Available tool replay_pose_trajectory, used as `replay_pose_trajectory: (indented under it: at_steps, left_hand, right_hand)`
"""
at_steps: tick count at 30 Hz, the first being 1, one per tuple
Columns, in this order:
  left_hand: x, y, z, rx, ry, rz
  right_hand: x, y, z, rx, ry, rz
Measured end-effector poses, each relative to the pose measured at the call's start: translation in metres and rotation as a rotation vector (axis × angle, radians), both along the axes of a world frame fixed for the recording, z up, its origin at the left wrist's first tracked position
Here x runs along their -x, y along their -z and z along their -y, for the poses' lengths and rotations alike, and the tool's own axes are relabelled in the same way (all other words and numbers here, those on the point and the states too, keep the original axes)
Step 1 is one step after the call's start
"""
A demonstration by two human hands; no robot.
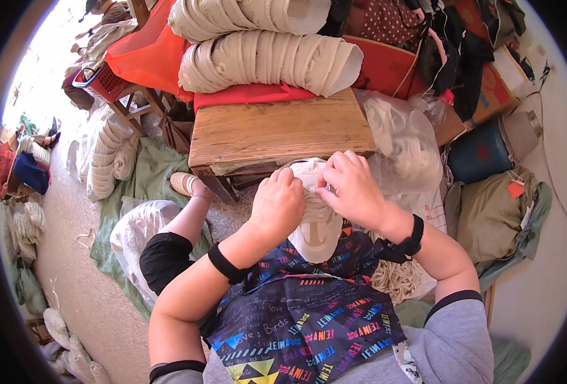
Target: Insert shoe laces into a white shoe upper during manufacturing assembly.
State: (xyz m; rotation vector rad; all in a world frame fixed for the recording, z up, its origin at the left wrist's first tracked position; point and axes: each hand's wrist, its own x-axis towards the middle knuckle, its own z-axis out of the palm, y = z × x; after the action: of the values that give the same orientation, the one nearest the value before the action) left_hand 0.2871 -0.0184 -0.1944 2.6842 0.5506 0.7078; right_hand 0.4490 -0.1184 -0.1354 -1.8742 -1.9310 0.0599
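Observation:
A cream-white sneaker (pixel 315 232) rests on my lap over a dark patterned apron (pixel 303 313), its toe toward me and its tongue (pixel 308 171) pointing away. My left hand (pixel 279 200) is closed on the left edge of its lace opening, fingers curled. From the right, my right hand (pixel 352 192) bends over the opening, with thumb and fingertips pinched at its edge beside the tongue. Whether a lace lies between those fingertips is too small to tell.
Ahead stands a wooden bench (pixel 277 131) bearing two long rows of nested cream shoe pieces (pixel 267 61). Clear bags of shoes (pixel 402 137) lie at its right, near a bundle of cream laces (pixel 397 280). A red basket (pixel 101 83) and another person (pixel 107 16) are far left.

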Motion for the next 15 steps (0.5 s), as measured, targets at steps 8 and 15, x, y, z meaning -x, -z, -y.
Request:
replay_pose_trajectory:
  at_steps: [8,15]
  left_hand:
    - [-0.008,-0.016,0.004,-0.164,0.025,-0.178]
    - [-0.017,-0.013,0.002,-0.158,0.093,-0.137]
  right_hand:
    - [-0.005,0.022,0.002,-0.024,-0.016,0.002]
    - [-0.006,0.025,-0.005,-0.112,0.054,-0.004]
